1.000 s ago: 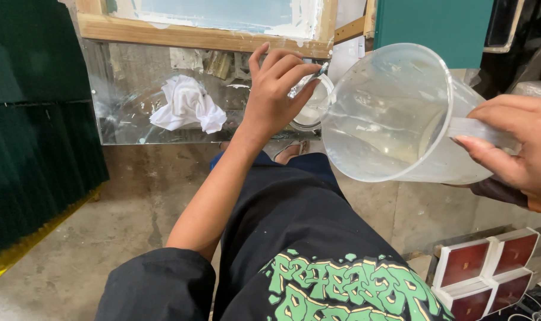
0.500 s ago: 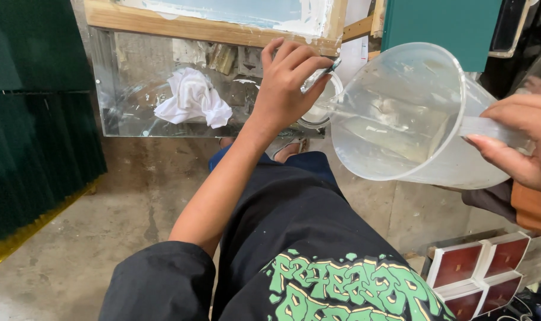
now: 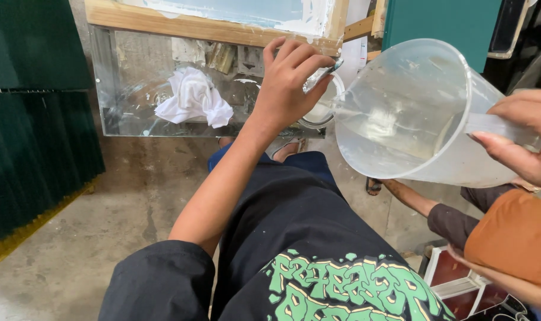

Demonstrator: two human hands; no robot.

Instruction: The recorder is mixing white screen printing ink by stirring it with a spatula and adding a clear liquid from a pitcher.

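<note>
The clear plastic jug (image 3: 413, 113), gripped by its handle in the right hand (image 3: 520, 137), had tilted nearer the small glass container (image 3: 324, 104), its spout now touching the rim pinched by the left hand (image 3: 288, 83); a white cloth (image 3: 193, 98) lay left of that hand.

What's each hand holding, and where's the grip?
Right hand grips the clear plastic jug by its handle, jug tilted. Left hand pinches a small clear container at its rim.
</note>
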